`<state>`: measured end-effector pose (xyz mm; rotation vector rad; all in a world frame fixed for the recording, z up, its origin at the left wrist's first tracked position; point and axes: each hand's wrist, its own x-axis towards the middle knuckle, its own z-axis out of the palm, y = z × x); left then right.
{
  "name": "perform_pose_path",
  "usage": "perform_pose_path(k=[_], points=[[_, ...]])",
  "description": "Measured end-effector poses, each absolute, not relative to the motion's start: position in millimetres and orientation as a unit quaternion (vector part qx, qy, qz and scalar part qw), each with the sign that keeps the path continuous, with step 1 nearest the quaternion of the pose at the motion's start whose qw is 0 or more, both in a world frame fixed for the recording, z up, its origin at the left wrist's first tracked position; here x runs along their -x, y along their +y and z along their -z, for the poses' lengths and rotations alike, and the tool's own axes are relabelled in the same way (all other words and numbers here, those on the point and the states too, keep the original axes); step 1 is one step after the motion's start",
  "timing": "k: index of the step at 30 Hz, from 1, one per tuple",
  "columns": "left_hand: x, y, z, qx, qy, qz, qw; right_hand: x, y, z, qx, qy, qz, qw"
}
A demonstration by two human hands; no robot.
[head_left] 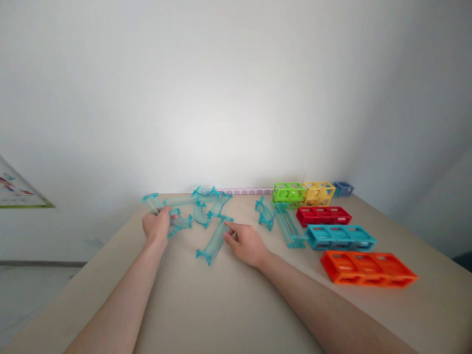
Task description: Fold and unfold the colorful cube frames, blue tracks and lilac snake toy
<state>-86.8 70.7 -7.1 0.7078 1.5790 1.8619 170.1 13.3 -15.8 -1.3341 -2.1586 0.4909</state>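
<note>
My left hand (157, 226) is closed at the left end of a group of translucent teal track pieces. A trough-like track piece (152, 200) sticks up behind its fingers, and a branching track piece (180, 223) shows at its right side. Whether it grips one or both, I cannot tell. My right hand (249, 244) pinches the upper right edge of a straight teal track piece (214, 243), thumb and forefinger close together. That piece lies slanted on the table. Between and behind the hands are curved track pieces (201, 215) and a long straight track piece (182, 201).
On the right lie orange (368, 268), teal (341, 237) and red block frames (324, 216). Green (288, 194), yellow (318, 193) and blue frames (342, 189) stand by the wall. A curved track (266, 213) and straight track (290, 226) lie right of centre. A purple patterned strip (247, 191) runs behind.
</note>
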Motion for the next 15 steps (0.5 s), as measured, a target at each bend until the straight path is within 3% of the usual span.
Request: perform_pose_path(k=[11, 15], points=[[124, 82, -1, -0.119, 0.327, -0.798, 0.491, -171, 12, 20, 0.436, -0.824, -0.207, 0.298], [136, 91, 5, -0.09, 0.276, -0.781, 0.553, -172, 12, 20, 0.437, -0.822, -0.208, 0.299]])
